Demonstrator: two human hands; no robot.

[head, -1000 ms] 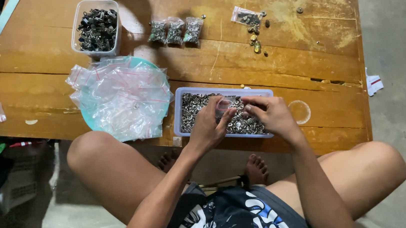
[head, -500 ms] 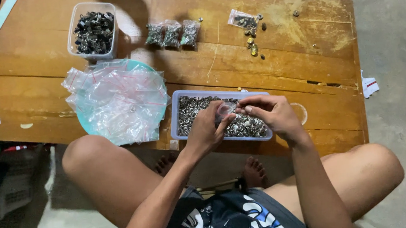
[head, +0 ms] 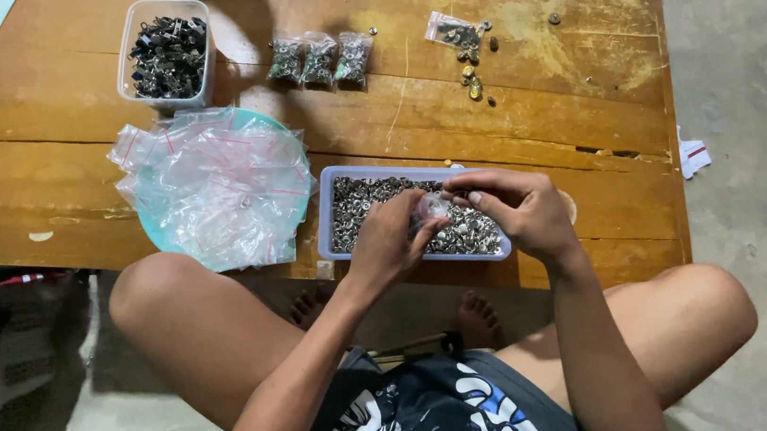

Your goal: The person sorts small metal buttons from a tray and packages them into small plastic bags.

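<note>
Both bare forearms reach forward; left hand [head: 391,238] and right hand [head: 521,210] meet, fingertips pinched in a close grip.

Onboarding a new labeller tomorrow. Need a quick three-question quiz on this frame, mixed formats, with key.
1. True or false: the long pale rectangular tray of small silvery metal rings lies under both hands.
2. Multiple choice: what do the left hand and right hand hold between them? A) a small clear plastic bag B) a screwdriver C) a blue cup
3. Fill in: the heap of empty clear zip bags rests on a round ____ plate.

Key: 1 true; 2 A; 3 turquoise. Further back on the worn wooden table stand a clear tub of dark metal parts and three small filled bags.
</note>
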